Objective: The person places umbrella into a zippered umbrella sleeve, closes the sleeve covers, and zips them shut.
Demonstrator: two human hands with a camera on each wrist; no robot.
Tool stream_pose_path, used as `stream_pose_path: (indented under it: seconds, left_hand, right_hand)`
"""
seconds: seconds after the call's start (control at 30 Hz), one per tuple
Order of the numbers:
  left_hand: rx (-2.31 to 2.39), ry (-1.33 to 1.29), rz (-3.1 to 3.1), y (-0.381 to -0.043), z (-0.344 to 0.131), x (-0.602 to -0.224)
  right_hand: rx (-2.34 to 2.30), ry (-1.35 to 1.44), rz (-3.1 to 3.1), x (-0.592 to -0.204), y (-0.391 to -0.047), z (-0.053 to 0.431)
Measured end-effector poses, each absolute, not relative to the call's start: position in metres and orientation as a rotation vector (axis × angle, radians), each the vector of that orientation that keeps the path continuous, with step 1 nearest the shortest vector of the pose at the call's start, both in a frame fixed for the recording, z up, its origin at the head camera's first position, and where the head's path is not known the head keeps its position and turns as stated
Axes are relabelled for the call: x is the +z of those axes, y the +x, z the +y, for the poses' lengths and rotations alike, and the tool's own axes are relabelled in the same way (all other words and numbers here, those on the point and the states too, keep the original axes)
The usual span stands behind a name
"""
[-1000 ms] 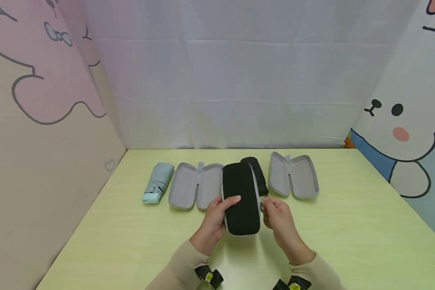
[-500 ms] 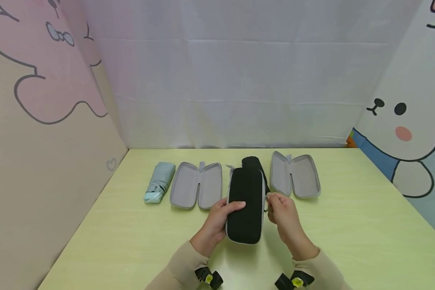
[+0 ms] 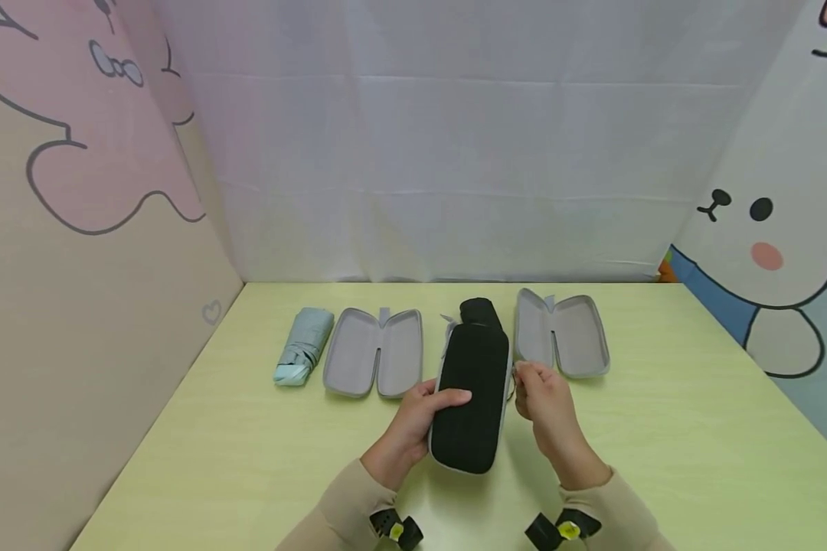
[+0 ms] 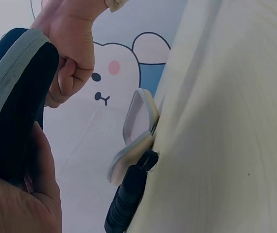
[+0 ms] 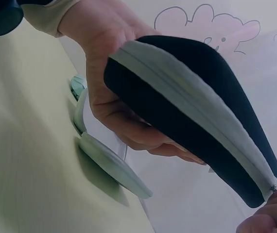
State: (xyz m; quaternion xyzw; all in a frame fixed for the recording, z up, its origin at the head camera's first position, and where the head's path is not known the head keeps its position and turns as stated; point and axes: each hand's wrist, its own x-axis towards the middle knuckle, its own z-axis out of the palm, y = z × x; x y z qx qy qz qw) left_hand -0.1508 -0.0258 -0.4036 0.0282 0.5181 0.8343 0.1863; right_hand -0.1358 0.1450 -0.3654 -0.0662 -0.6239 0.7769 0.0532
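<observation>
A black zip case (image 3: 472,413) with a pale grey zipper band is held above the table. My left hand (image 3: 413,425) grips it from its left side, thumb lying across the top face and fingers underneath. At the case's right edge, towards its far end, my right hand (image 3: 547,409) pinches the zipper pull (image 5: 273,188). The zipper band (image 5: 192,104) looks closed along the stretch seen in the right wrist view. Behind the case lies a folded black umbrella (image 3: 481,312), partly hidden by it in the head view and clearer in the left wrist view.
An opened grey hard case (image 3: 350,360) lies left of the hands, with a folded light blue umbrella (image 3: 303,348) beside it. Another opened grey case (image 3: 580,337) lies at the back right. A white curtain (image 3: 441,153) hangs behind the table (image 3: 248,459).
The black case has come nearer the person and slightly right, tilting a little. My right hand, still pinching the pull, has moved along the zipper towards the case's far end.
</observation>
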Motion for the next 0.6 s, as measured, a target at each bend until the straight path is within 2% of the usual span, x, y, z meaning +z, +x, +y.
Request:
stream_pose_path:
  seconds: [0.6]
  left_hand:
    - [2.185,0.143,1.494,-0.1514,-0.0328,-0.4048]
  right_hand:
    - [2.4,-0.207,-1.799,-0.3638,-0.1404,0.1536]
